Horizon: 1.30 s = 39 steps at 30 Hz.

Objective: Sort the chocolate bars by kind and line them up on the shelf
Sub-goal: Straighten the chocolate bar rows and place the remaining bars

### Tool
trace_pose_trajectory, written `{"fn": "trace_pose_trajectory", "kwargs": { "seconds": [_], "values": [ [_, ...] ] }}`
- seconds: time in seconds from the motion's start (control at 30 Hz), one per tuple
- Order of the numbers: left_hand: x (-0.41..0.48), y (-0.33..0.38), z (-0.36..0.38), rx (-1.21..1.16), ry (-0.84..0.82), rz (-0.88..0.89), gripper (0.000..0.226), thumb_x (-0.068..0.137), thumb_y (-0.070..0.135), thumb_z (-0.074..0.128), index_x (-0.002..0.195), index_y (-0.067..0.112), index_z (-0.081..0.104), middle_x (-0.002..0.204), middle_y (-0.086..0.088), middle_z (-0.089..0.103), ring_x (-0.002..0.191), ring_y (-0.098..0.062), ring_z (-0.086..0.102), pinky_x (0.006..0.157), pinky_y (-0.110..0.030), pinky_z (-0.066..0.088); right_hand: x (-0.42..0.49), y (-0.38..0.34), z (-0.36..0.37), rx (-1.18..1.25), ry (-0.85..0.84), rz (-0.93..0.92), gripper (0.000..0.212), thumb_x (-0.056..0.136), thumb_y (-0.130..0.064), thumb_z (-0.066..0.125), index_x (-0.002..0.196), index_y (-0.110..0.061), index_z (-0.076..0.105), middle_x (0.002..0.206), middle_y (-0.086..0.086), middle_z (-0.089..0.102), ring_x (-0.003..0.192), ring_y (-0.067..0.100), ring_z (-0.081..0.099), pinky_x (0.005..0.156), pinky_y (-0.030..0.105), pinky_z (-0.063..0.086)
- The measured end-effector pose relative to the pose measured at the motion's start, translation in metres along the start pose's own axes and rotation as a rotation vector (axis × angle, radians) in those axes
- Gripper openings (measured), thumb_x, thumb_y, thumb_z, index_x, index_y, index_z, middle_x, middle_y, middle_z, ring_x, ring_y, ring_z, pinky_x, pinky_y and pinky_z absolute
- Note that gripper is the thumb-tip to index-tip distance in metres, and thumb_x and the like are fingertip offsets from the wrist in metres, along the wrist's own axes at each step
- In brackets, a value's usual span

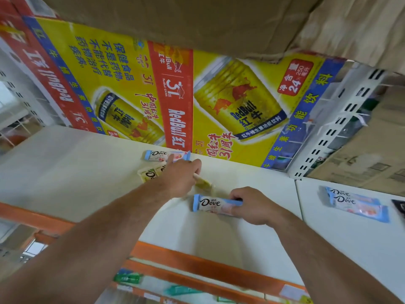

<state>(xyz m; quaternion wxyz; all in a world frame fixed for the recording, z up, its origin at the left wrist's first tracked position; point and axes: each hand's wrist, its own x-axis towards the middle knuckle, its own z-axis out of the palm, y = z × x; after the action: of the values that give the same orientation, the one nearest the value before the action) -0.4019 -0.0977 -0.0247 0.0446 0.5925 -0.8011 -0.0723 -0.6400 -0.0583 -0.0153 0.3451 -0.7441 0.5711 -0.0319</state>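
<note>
Our right hand [252, 205] pinches one end of a blue Dove bar [210, 204] lying on the white shelf [65, 172]. Our left hand [179, 176], stretched farther back, curls around a blurred pale yellow bar [203, 183]. A Red Bull carton [131, 84] stands behind.

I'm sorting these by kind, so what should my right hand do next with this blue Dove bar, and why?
Probably set it beside the matching blue bar at the back: your right hand pinches a blue Dove bar with the same wrapper, and yellow-green bars lie between.

White shelf [65, 172]: blue Dove bars [355, 205], yellow Dove bars [149, 174], Red Bull carton [219, 102]
</note>
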Motion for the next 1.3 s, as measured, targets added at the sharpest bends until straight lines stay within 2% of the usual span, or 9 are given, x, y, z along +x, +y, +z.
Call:
{"fn": "trace_pose_trajectory", "kwargs": {
  "seconds": [0.03, 0.1, 0.27, 0.4, 0.57, 0.77, 0.93, 1.07, 1.3],
  "values": [
    [0.000, 0.002, 0.000, -0.061, 0.031, -0.001, 0.016, 0.090, 0.026, 0.057, 0.093, 0.029, 0.042, 0.076, 0.009, 0.055, 0.085, -0.017, 0.054, 0.091, -0.032, 0.037, -0.003, 0.001, 0.000, 0.021, 0.003, 0.009, 0.021, 0.085, -0.044, 0.068, 0.084, -0.023, 0.063, 0.082, -0.003, 0.057, 0.068, 0.013, 0.051, 0.057, 0.027, 0.036],
    [-0.002, 0.009, -0.004, -0.203, 0.057, -0.027, 0.014, 0.089, 0.035, 0.060, 0.096, 0.031, 0.048, 0.072, 0.008, 0.054, 0.076, -0.019, 0.055, 0.059, -0.027, 0.036, -0.007, 0.002, -0.001, 0.076, 0.024, 0.021, 0.022, 0.082, -0.045, 0.071, 0.083, -0.023, 0.063, 0.080, -0.004, 0.058, 0.066, 0.012, 0.051, 0.056, 0.026, 0.037],
    [-0.005, 0.023, -0.023, -0.622, 0.005, -0.083, 0.013, 0.086, 0.037, 0.067, 0.094, 0.037, 0.057, 0.084, 0.007, 0.060, 0.068, -0.013, 0.062, 0.043, -0.023, 0.045, -0.023, 0.000, -0.003, 0.271, 0.096, 0.030, 0.029, 0.075, -0.043, 0.079, 0.085, -0.018, 0.067, 0.074, -0.005, 0.062, 0.061, 0.009, 0.052, 0.054, 0.026, 0.040],
    [-0.014, 0.024, -0.029, -0.834, -0.126, -0.137, 0.025, 0.084, 0.020, 0.070, 0.103, 0.034, 0.064, 0.092, 0.000, 0.064, 0.078, -0.013, 0.063, 0.055, -0.027, 0.052, -0.040, 0.000, -0.002, 0.413, 0.117, 0.036, 0.020, 0.074, -0.033, 0.082, 0.082, -0.019, 0.070, 0.069, -0.007, 0.063, 0.059, 0.008, 0.053, 0.057, 0.028, 0.043],
    [-0.032, 0.025, -0.019, -1.084, -0.349, -0.102, 0.061, 0.075, -0.012, 0.060, 0.118, 0.032, 0.063, 0.114, -0.007, 0.063, 0.098, -0.015, 0.059, 0.067, -0.021, 0.050, -0.065, 0.011, 0.005, 0.642, 0.225, 0.031, 0.021, 0.071, -0.015, 0.085, 0.086, -0.010, 0.070, 0.086, 0.017, 0.066, 0.072, 0.016, 0.057, 0.063, 0.029, 0.051],
    [-0.047, 0.041, 0.003, -1.283, -0.408, -0.065, 0.053, 0.081, -0.006, 0.067, 0.111, 0.038, 0.067, 0.122, -0.001, 0.058, 0.098, -0.017, 0.065, 0.062, -0.034, 0.056, -0.096, 0.027, 0.026, 0.840, 0.311, 0.145, 0.030, 0.065, -0.014, 0.088, 0.078, -0.010, 0.062, 0.077, 0.012, 0.064, 0.068, 0.019, 0.056, 0.064, 0.035, 0.047],
    [-0.051, 0.061, 0.007, -1.273, -0.385, 0.002, 0.067, 0.075, -0.018, 0.060, 0.118, 0.034, 0.064, 0.125, -0.002, 0.057, 0.102, -0.016, 0.064, 0.060, -0.030, 0.054, -0.118, 0.038, 0.032, 0.943, 0.429, 0.194, 0.028, 0.067, -0.012, 0.084, 0.083, -0.007, 0.063, 0.095, 0.030, 0.066, 0.078, 0.024, 0.062, 0.069, 0.038, 0.047],
    [-0.047, 0.078, 0.005, -1.225, -0.400, 0.029, 0.072, 0.071, -0.020, 0.060, 0.123, 0.029, 0.062, 0.118, -0.009, 0.061, 0.099, -0.019, 0.064, 0.070, -0.031, 0.050, -0.134, 0.049, 0.024, 0.939, 0.486, 0.195, 0.059, 0.050, -0.032, 0.088, 0.090, 0.003, 0.060, 0.097, 0.029, 0.068, 0.080, 0.027, 0.063, 0.066, 0.034, 0.049],
    [-0.023, 0.131, 0.015, -1.174, -0.321, -0.036, 0.066, 0.071, -0.019, 0.058, 0.110, 0.033, 0.067, 0.116, -0.007, 0.066, 0.101, -0.022, 0.068, 0.087, -0.040, 0.055, -0.150, 0.098, 0.005, 1.009, 0.514, 0.228, 0.033, 0.071, -0.013, 0.081, 0.091, 0.005, 0.063, 0.100, 0.030, 0.068, 0.076, 0.025, 0.062, 0.065, 0.035, 0.049]
  ]
}}
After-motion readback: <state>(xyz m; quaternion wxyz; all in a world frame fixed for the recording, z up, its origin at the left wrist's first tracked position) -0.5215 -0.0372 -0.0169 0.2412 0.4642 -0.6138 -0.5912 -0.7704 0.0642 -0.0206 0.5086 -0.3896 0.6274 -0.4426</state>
